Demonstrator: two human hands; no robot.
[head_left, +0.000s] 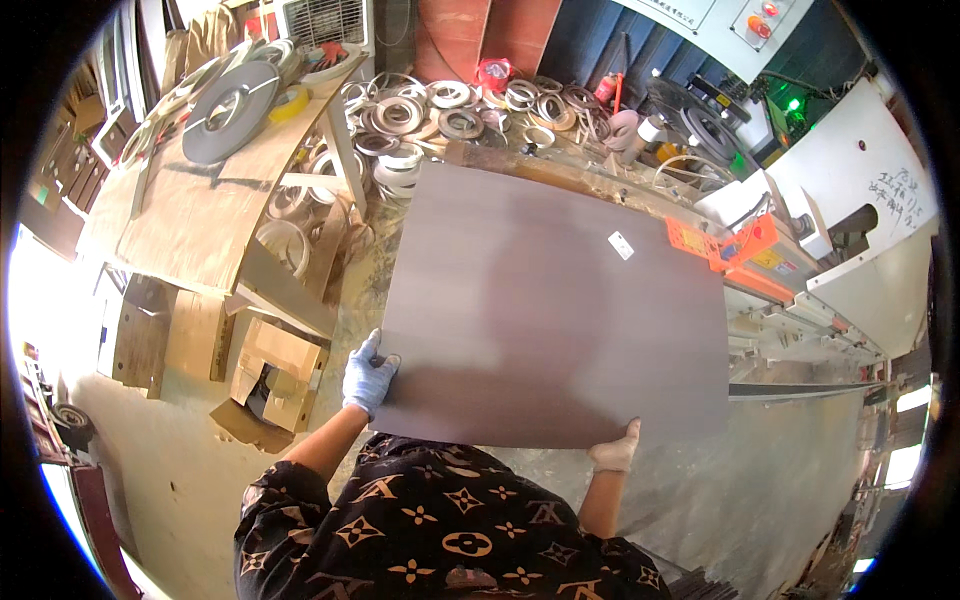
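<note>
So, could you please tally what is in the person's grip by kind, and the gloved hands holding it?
Brown panel: 1
Small white label on the panel: 1
Gloved hands, left hand and right hand: 2
Total: 4

Smooth matt brown laminated panel, bare plywood workbench

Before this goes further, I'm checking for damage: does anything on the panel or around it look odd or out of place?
The brown panel looks intact, held flat by the left hand and right hand. Only a small white sticker breaks its surface. Beyond it, banding rolls lie in a loose heap on the floor.
</note>
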